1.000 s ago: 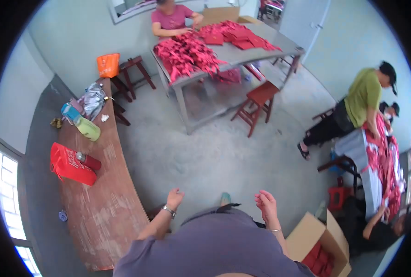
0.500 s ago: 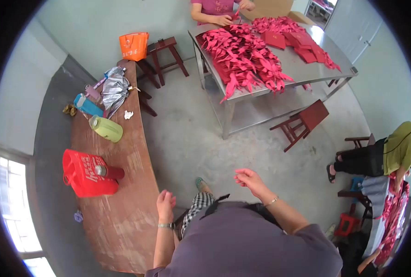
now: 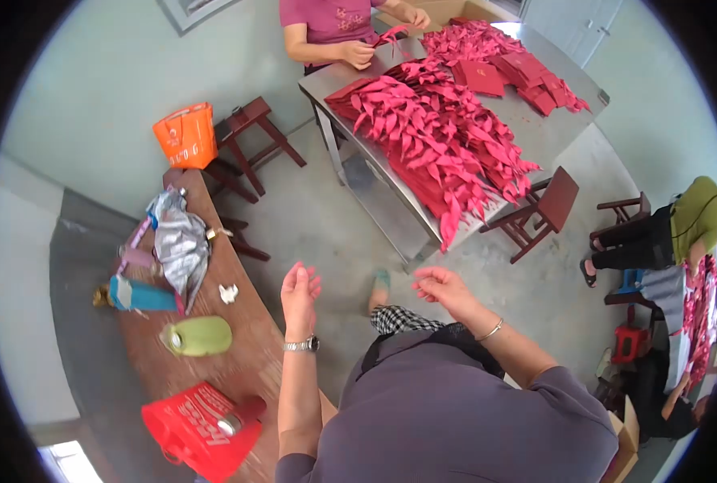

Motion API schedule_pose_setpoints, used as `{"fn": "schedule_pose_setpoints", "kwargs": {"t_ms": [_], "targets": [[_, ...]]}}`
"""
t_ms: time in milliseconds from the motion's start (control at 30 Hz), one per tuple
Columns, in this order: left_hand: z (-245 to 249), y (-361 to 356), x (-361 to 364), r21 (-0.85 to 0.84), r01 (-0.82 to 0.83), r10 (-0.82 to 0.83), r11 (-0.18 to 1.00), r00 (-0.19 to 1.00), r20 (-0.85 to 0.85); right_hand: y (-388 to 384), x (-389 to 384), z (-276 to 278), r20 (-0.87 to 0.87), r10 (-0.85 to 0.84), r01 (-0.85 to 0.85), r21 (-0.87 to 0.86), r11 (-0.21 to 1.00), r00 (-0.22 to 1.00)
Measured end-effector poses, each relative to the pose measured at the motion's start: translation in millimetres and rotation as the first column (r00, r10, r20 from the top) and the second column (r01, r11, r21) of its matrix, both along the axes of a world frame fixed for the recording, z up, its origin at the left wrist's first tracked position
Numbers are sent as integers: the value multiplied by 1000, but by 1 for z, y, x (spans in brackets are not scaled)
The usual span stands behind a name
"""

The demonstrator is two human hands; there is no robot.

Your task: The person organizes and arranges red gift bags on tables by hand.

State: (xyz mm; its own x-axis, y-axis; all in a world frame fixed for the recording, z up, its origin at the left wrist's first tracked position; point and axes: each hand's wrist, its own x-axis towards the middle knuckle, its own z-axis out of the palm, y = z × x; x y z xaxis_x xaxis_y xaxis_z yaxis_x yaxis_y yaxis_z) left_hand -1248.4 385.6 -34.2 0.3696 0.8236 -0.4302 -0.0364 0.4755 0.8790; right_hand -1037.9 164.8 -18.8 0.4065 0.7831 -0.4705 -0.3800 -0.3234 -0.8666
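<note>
My left hand (image 3: pixel 300 294) is raised in front of my body with its fingers apart and nothing in it; a watch is on that wrist. My right hand (image 3: pixel 443 290) is raised across from it, fingers loosely curled, with no object visible in them; a bracelet circles that wrist. Beyond both hands stands a metal table (image 3: pixel 338 84), its near corner closest to my right hand. On it lies a big heap of red pieces with pink ribbons (image 3: pixel 447 137), and flat red packets (image 3: pixel 481 78) lie behind.
Left, a wooden table (image 3: pixel 250 342) holds a red bag (image 3: pixel 189 423), a green bottle (image 3: pixel 201 336) and a silver umbrella (image 3: pixel 180 245). A stool (image 3: pixel 556 201) stands by the metal table. One person (image 3: pixel 334 28) works behind it; others are at the right.
The view has moved closer to the metal table and turned. My left hand is higher in the view. My forward foot shows in a new place.
</note>
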Motion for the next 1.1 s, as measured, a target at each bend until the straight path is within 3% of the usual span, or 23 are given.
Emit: {"fn": "schedule_pose_setpoints", "kwargs": {"t_ms": [200, 267, 300, 333, 400, 567, 633, 700, 767, 800, 867, 900, 967, 1000, 1033, 1067, 1100], "targets": [[19, 142, 93, 251, 229, -196, 941, 969, -151, 114, 64, 42, 110, -167, 161, 58, 985, 980], [18, 184, 127, 582, 359, -189, 730, 924, -333, 146, 85, 54, 213, -209, 187, 118, 975, 955], [27, 202, 143, 552, 447, -232, 704, 880, -415, 161, 93, 63, 259, -226, 197, 132, 971, 939], [28, 218, 163, 545, 456, -249, 703, 876, -412, 176, 101, 70, 180, -312, 279, 186, 942, 933], [29, 256, 202, 689, 644, -251, 334, 765, -593, 200, 118, 72, 256, -409, 365, 203, 908, 876], [6, 336, 286, 696, 696, -353, 177, 705, -615, 237, 119, 78, 236, -645, 628, 151, 763, 727], [0, 363, 305, 684, 721, -381, 116, 668, -640, 252, 106, 72, 211, -678, 684, 55, 728, 704], [-10, 383, 317, 700, 714, -351, -36, 646, -677, 275, 89, 63, 115, -727, 733, -6, 680, 676], [-15, 398, 327, 695, 710, -405, -110, 607, -684, 301, 76, 49, 114, -740, 749, -84, 657, 663], [-15, 404, 332, 700, 694, -426, -169, 589, -687, 312, 73, 44, 145, -749, 763, -98, 639, 646], [-10, 415, 348, 676, 666, -420, -316, 540, -729, 337, 73, 41, 357, -819, 868, 41, 495, 450], [-4, 418, 360, 644, 653, -389, -400, 515, -764, 345, 76, 52, 467, -817, 908, 65, 414, 338], [6, 423, 386, 627, 635, -425, -450, 465, -776, 343, 97, 58, 889, -455, 877, 180, 445, 49], [12, 423, 399, 569, 651, -418, -502, 394, -819, 340, 110, 60, 927, -376, 855, 204, 477, -12], [16, 423, 409, 509, 663, -402, -549, 325, -856, 340, 121, 60, 947, -321, 868, 151, 474, 11], [18, 422, 415, 500, 640, -374, -583, 335, -865, 342, 130, 60, 963, -268, 876, 100, 471, 35], [15, 422, 419, 503, 637, -379, -584, 334, -863, 342, 136, 54, 928, -336, 888, 14, 460, 160]]}}
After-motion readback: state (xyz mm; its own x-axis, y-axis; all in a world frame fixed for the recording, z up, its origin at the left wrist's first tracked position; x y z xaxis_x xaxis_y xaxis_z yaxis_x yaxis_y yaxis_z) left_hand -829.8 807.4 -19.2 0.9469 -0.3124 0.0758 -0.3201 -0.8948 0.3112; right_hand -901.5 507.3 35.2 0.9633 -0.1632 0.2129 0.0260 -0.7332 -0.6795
